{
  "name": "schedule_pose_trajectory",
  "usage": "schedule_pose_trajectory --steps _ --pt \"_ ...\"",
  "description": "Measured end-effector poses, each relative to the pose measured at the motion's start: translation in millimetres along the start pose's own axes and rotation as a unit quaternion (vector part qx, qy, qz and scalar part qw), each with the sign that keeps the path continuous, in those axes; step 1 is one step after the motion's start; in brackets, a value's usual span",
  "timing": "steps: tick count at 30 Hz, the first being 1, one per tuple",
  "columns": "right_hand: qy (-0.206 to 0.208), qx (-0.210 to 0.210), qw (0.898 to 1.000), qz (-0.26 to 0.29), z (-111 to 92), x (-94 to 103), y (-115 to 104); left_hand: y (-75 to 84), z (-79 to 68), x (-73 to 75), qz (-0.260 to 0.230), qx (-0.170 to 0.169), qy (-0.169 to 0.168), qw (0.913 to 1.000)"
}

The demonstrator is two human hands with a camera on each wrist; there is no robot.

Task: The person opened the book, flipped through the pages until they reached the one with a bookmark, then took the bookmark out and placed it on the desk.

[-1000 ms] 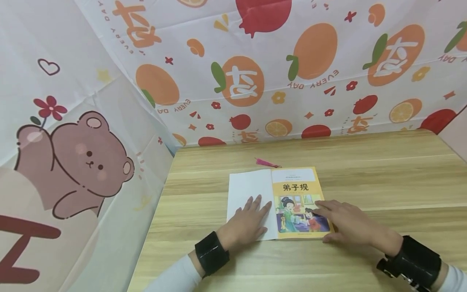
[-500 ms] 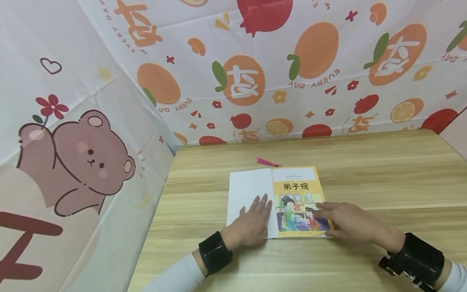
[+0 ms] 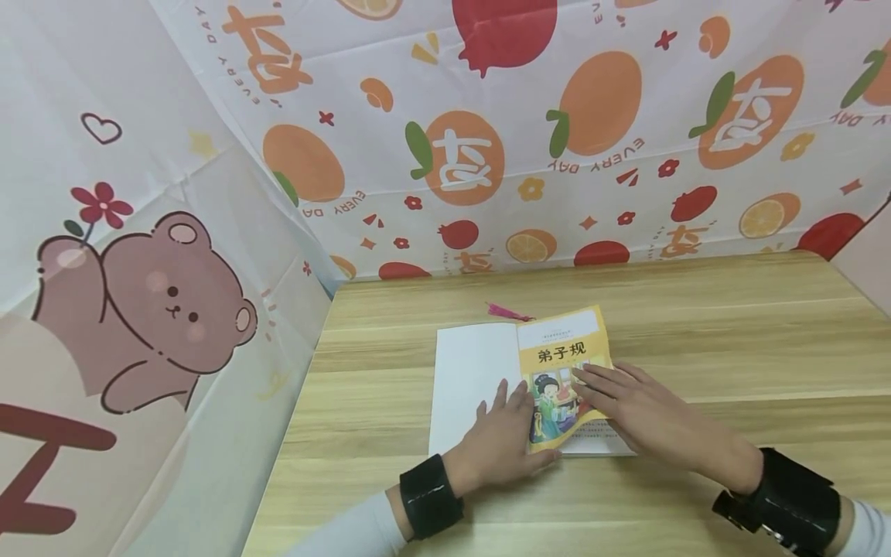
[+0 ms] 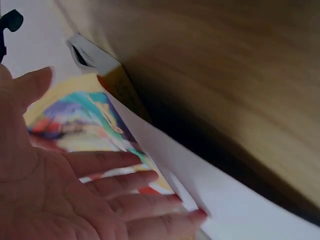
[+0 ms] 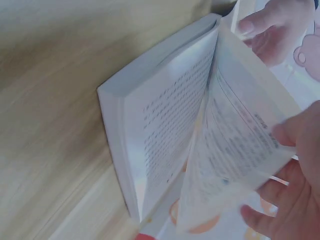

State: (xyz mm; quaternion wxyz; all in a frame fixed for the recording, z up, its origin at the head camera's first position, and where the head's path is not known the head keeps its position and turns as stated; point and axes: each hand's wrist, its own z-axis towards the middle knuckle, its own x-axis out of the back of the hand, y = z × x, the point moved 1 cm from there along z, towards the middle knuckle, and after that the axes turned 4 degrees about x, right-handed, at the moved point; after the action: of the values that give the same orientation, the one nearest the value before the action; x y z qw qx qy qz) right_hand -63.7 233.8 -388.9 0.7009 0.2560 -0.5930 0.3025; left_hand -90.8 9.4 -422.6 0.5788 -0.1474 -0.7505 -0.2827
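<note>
An open book point(image 3: 469, 371) lies on the wooden table, its left side plain white. The yellow illustrated page point(image 3: 557, 373) on its right side is lifted and curved, with black characters above a drawing of figures. My right hand point(image 3: 650, 414) pinches this page near its outer edge; in the right wrist view the thumb is on one face and fingers on the other. Printed text shows on the page beneath point(image 5: 170, 120). With fingers extended, my left hand point(image 3: 494, 441) rests along the spine, touching the white side and the illustrated page. Its palm shows in the left wrist view.
A pink tassel point(image 3: 508, 312) sticks out from the top of the book. The wooden table point(image 3: 731, 333) extends around it. Behind stands a fruit-printed cloth point(image 3: 529, 224), and a bear-printed cloth point(image 3: 174, 309) hangs on the left.
The illustrated page has been lifted from flat, its right edge curling up and leftward, baring text below. My right hand has moved slightly left with it; the left hand has shifted right toward the spine.
</note>
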Motion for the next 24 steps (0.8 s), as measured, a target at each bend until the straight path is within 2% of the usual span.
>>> schedule_pose_trajectory --steps 4,8,13,17,21,24 --pt "0.035 0.019 0.999 -0.027 5 1.7 -7 9.2 1.7 4.1 0.013 0.007 0.006 0.9999" --pt "0.066 0.027 0.997 -0.041 6 1.7 -10 16.7 3.5 5.0 0.021 -0.002 0.020 0.9996" --pt "0.091 0.028 0.995 -0.042 5 1.4 -12 21.4 4.5 7.4 0.054 -0.025 0.076 0.9954" --pt "0.107 0.001 0.994 -0.030 5 2.7 -14 22.3 3.0 18.6 0.093 -0.027 0.135 0.9861" --pt "0.105 -0.040 0.993 -0.022 3 4.2 -13 18.8 -4.2 29.2 0.114 -0.023 0.178 0.9771" --pt "0.085 -0.048 0.995 -0.025 -1 1.3 -12 11.7 -9.1 33.4 0.176 -0.032 0.202 0.9629"
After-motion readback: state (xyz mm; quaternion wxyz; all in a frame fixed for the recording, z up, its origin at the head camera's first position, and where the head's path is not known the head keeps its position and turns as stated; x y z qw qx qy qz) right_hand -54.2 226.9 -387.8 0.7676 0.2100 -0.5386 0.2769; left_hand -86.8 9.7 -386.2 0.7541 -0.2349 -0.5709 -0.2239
